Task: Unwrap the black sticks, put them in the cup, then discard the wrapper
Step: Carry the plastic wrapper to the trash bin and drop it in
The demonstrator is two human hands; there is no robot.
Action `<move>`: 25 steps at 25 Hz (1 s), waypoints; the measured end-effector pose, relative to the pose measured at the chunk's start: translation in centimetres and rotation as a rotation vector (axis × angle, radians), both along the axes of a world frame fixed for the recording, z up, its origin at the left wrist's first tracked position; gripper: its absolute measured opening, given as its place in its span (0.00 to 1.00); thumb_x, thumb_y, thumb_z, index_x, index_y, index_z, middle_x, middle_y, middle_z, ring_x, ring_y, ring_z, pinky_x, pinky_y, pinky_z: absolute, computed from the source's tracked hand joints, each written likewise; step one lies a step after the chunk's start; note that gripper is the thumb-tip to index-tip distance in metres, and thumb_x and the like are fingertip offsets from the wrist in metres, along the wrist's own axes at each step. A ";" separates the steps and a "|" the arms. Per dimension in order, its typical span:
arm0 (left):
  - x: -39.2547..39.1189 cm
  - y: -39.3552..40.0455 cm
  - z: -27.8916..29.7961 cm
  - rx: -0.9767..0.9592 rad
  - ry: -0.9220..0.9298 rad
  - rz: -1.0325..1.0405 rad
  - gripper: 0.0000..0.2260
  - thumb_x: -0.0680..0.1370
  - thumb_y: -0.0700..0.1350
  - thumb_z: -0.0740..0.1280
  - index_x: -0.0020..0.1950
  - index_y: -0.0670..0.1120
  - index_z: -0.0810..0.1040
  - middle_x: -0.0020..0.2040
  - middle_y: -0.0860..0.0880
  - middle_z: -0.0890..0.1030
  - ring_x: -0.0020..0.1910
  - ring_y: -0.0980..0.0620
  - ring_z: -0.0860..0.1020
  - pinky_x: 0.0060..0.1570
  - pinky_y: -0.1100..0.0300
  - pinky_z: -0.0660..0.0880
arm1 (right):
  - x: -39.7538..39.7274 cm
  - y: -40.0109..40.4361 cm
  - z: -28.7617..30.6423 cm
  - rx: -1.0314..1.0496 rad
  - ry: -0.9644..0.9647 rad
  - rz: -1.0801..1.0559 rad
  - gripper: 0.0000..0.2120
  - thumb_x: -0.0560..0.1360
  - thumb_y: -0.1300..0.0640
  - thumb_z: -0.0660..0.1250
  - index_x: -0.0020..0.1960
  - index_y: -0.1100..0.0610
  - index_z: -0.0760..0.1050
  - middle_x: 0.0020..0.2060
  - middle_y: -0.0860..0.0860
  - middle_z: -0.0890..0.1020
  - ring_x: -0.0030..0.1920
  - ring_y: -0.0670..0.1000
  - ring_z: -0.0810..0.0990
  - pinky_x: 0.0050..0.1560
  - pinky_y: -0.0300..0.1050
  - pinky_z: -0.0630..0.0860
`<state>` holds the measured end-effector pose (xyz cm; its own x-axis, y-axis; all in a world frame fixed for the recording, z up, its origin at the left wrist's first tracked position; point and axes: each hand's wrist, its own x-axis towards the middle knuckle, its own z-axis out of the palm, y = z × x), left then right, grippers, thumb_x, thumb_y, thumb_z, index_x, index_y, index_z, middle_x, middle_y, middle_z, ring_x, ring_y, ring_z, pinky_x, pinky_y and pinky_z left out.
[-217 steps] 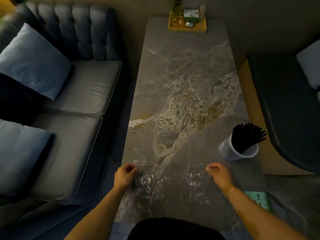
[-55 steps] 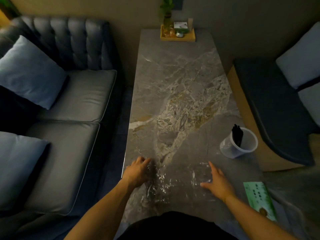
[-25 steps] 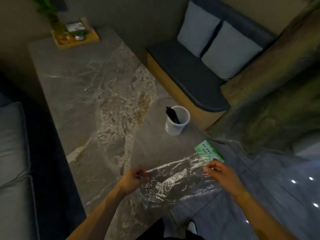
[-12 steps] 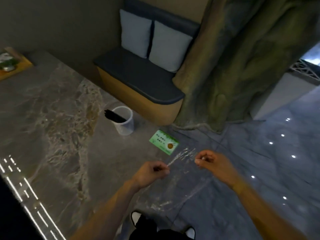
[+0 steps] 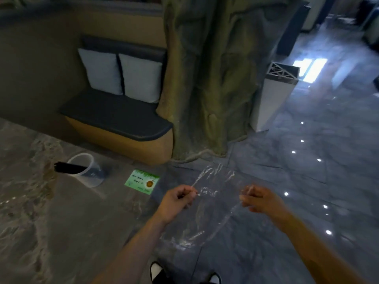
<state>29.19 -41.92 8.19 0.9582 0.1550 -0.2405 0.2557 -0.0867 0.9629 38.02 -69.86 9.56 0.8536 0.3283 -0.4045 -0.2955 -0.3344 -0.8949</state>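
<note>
A clear plastic wrapper [image 5: 207,210] hangs in the air past the table's right edge, above the tiled floor. My left hand [image 5: 176,201] pinches its left edge and my right hand [image 5: 260,198] pinches its right edge, so the film sags between them. On the marble table [image 5: 41,222] at the left stands a translucent cup [image 5: 86,169]. A bundle of black sticks [image 5: 68,167] rests in it and leans out over the rim to the left.
A green card [image 5: 142,181] lies at the table's corner. Beyond are a padded bench [image 5: 117,117] with two cushions, a fake tree trunk [image 5: 207,78] and a tall white bin [image 5: 272,95] on the glossy floor. My shoes [image 5: 158,271] show below.
The wrapper has been lifted off the table and carried right, over the floor, held by both hands. My view has swung right, away from the sofa and toward the tree trunk and white bin.
</note>
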 end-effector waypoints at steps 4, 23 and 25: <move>2.7 -4.7 0.5 -0.154 0.041 -0.032 0.08 0.77 0.40 0.69 0.41 0.51 0.83 0.32 0.55 0.81 0.32 0.59 0.77 0.34 0.66 0.75 | -1.3 -3.6 0.3 0.093 0.057 -0.149 0.06 0.72 0.61 0.72 0.49 0.55 0.81 0.39 0.48 0.86 0.38 0.45 0.84 0.41 0.41 0.76; 18.9 -3.9 -1.3 -0.004 0.089 -0.307 0.08 0.75 0.42 0.71 0.53 0.49 0.78 0.43 0.51 0.79 0.41 0.55 0.76 0.36 0.69 0.74 | 6.5 -1.5 -1.1 0.035 -0.047 -0.470 0.01 0.73 0.56 0.70 0.43 0.53 0.81 0.37 0.51 0.86 0.37 0.48 0.84 0.39 0.40 0.76; 21.0 -2.3 -1.4 0.047 0.057 -0.324 0.06 0.75 0.41 0.72 0.48 0.50 0.79 0.41 0.52 0.79 0.39 0.56 0.76 0.35 0.71 0.72 | 8.3 -0.2 -1.0 0.020 -0.056 -0.508 0.01 0.74 0.57 0.70 0.44 0.54 0.81 0.37 0.51 0.85 0.37 0.47 0.83 0.38 0.39 0.77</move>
